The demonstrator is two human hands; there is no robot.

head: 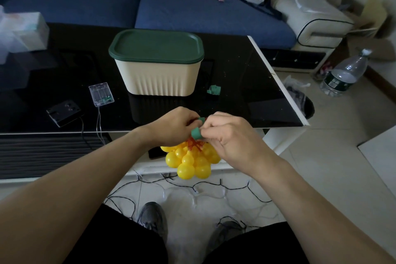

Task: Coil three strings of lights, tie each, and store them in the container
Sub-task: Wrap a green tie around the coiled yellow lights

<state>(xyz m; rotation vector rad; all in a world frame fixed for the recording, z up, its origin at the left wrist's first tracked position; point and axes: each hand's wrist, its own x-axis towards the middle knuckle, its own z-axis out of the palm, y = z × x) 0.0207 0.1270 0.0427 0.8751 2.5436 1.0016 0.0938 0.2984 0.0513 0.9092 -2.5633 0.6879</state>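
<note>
1. A bunched string of round yellow plastic bulb lights on red wire [190, 162] hung in the air just off the near edge of the table, gathered into a tight cluster so a tie could go round its neck.
2. A green strip tie [196, 132] sat at the top of that cluster, where the red wires met; it looked to be mid-wrap.
3. The left hand [171, 127] had its fingers clenched round the wire neck, apparently steadying the bundle.
4. The right hand [230, 137] pinched the green tie between its fingers, probably to pull it snug.
5. On the glossy black table [257, 83] beyond, the cream ribbed container with a dark green lid [157, 62] stood closed, so the lid would need lifting before storing.
6. Spare green ties [213, 89] lay beside it.
7. A clear battery box [101, 94] and a black battery box [63, 112] rested to the left, their thin wires trailing down to loose strings on the tiled floor [192, 188], not yet coiled.
</note>
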